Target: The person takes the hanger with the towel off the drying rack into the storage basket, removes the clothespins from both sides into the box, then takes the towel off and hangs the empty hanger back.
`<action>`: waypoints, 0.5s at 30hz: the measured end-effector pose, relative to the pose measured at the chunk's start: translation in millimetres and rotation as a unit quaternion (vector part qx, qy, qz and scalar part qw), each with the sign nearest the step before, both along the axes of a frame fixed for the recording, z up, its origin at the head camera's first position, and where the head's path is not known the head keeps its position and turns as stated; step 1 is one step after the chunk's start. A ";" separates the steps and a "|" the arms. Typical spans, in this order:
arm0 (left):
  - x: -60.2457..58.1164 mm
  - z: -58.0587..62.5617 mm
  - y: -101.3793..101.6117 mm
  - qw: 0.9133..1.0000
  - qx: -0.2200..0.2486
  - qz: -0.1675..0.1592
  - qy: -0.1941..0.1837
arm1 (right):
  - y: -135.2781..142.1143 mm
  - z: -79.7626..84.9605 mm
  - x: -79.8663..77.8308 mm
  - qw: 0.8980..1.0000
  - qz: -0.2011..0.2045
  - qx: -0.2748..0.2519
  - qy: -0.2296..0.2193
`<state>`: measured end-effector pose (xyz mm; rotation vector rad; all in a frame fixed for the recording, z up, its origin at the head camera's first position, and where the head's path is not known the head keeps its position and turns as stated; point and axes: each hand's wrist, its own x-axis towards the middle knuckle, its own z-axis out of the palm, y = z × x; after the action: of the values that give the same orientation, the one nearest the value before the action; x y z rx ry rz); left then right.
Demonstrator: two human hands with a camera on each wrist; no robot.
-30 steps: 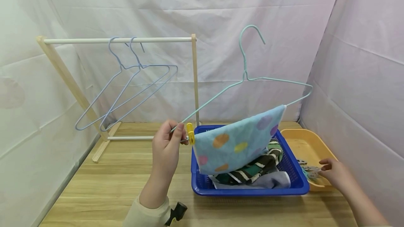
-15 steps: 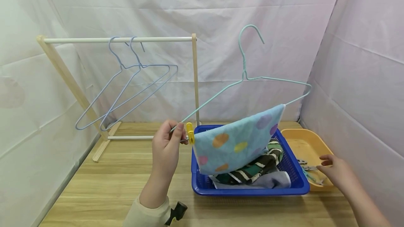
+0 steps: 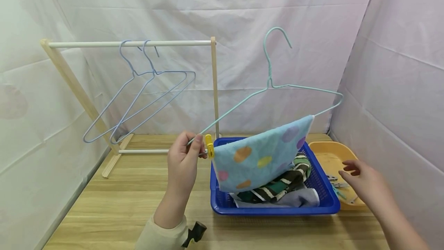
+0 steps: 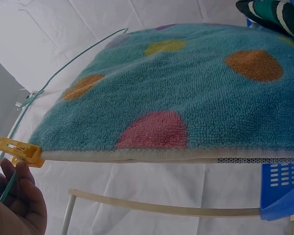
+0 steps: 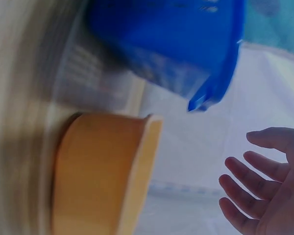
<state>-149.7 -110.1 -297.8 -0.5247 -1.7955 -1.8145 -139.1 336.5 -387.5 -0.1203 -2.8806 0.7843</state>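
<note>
My left hand [image 3: 184,159] pinches the left corner of a mint-green wire hanger [image 3: 249,97], holding it tilted above the blue basket. Draped over the hanger's lower bar is a light-blue towel [image 3: 254,161] with coloured spots. A yellow clothespin [image 3: 209,146] clips the towel's left edge, right beside my left fingertips; the left wrist view shows this clothespin [image 4: 22,152] close up. My right hand [image 3: 365,180] hovers over the orange tray with fingers loosely spread. In the right wrist view the right hand [image 5: 269,181] holds nothing. Several clothespins [image 3: 338,186] lie in the tray.
A blue basket [image 3: 277,212] contains a striped cloth [image 3: 277,186] and a grey cloth [image 3: 295,199]. The orange tray [image 3: 334,147] stands to its right. Two blue hangers [image 3: 142,76] hang on a wooden rack [image 3: 214,84] at left. White curtains surround the table [image 3: 104,211].
My right hand has risen from the clothespins in the tray and shifted slightly left, and the clothespins there lie a little differently. The left hand, hanger and towel stay nearly still.
</note>
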 end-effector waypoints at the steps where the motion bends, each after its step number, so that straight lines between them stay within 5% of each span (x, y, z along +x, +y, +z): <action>1: 0.1 0.1 0.1 1.000 0.001 0.000 0.000 | -3.9 3.0 1.0 1.000 -0.003 -0.001 0.004; 15: 1.3 0.5 2.6 1.000 0.008 0.008 -0.013 | -52.7 35.8 15.7 0.993 -0.015 0.010 0.113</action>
<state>-148.3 -107.4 -297.3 -0.4819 -1.7955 -1.8327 -123.4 283.8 -351.7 -0.0665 -2.6658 0.7131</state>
